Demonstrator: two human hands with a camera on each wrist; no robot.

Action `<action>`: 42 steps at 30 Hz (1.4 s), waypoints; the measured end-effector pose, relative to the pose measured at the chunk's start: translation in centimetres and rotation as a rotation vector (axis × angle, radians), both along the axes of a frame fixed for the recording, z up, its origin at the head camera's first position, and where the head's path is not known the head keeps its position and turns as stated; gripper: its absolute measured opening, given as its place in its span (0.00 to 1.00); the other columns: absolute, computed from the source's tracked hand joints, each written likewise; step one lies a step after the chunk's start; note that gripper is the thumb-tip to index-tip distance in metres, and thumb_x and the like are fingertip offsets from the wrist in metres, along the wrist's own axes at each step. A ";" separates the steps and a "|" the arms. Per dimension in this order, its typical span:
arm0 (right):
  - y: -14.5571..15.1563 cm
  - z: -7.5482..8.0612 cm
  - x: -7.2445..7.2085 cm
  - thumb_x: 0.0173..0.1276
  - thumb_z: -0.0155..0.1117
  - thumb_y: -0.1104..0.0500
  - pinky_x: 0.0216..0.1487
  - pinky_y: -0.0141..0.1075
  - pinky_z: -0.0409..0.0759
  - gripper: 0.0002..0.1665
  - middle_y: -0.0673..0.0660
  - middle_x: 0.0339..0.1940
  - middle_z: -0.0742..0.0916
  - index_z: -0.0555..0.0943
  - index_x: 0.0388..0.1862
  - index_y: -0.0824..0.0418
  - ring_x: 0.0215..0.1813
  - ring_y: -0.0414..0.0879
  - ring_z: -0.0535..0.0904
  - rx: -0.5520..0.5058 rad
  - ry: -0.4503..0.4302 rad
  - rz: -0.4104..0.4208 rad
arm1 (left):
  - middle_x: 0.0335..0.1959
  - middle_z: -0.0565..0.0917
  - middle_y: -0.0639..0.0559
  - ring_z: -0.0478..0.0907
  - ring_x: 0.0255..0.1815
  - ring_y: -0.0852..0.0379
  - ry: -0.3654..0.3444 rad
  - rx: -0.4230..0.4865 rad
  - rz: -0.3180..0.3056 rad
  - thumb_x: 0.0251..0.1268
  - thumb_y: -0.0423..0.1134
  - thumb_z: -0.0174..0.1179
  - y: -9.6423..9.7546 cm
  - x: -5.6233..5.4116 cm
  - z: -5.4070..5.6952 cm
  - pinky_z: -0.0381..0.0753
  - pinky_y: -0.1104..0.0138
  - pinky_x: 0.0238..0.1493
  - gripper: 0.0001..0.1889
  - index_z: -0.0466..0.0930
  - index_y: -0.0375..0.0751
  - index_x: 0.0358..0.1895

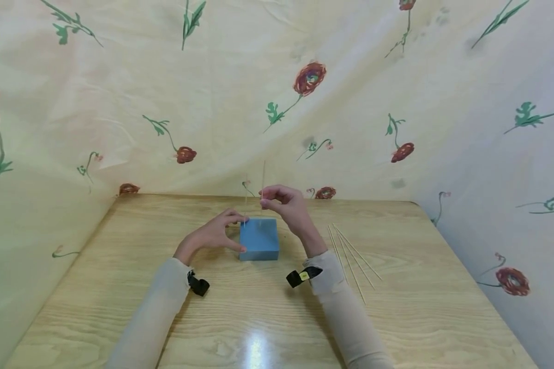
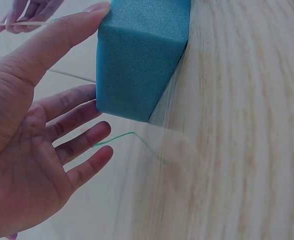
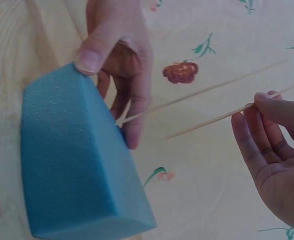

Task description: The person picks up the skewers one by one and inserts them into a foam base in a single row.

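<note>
A blue foam block lies on the wooden table. Its left side is held by my left hand, thumb at the near corner and fingertips at the far one. One thin wooden skewer stands upright in the block, close to those fingertips. My right hand pinches a second skewer between thumb and fingers above the block's far side. In the right wrist view, this skewer's lower tip is apart from the foam.
Several more skewers lie fanned out on the table, right of my right forearm. A flower-printed cloth hangs behind the table and along both sides.
</note>
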State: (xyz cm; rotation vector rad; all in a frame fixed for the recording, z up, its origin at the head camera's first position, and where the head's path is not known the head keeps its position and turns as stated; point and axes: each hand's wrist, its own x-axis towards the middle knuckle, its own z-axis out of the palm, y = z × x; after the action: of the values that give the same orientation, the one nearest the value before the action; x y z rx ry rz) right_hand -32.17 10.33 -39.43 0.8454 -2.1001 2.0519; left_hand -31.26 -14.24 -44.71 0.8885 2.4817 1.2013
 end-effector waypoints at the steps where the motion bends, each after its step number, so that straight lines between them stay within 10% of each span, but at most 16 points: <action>1: -0.2 -0.2 0.0 0.69 0.66 0.73 0.45 0.35 0.87 0.13 0.57 0.39 0.87 0.80 0.49 0.81 0.38 0.40 0.84 0.001 0.004 -0.004 | 0.66 0.69 0.44 0.67 0.67 0.44 0.001 0.001 -0.001 0.55 0.48 0.78 0.0 0.0 0.0 0.66 0.43 0.72 0.44 0.69 0.41 0.75; 8: -1.4 -1.0 -0.1 0.69 0.65 0.73 0.47 0.36 0.87 0.12 0.73 0.43 0.84 0.82 0.49 0.79 0.40 0.40 0.84 -0.012 0.017 -0.026 | 0.65 0.69 0.44 0.67 0.67 0.43 0.001 0.011 0.001 0.55 0.47 0.78 0.0 0.0 0.0 0.66 0.43 0.72 0.43 0.70 0.39 0.74; 42: -2.7 -2.3 0.1 0.69 0.67 0.71 0.46 0.30 0.85 0.10 0.74 0.43 0.86 0.83 0.46 0.77 0.41 0.39 0.83 0.006 0.053 -0.082 | 0.64 0.69 0.43 0.67 0.65 0.42 -0.011 0.026 -0.011 0.57 0.45 0.77 0.0 0.0 -0.1 0.68 0.43 0.68 0.43 0.68 0.40 0.76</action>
State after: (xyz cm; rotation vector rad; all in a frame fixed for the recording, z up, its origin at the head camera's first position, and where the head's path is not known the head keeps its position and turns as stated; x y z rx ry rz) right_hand -32.08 7.65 -41.71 0.7913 -2.0779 1.9618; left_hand -31.30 -14.27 -44.76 0.8981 2.4547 1.2350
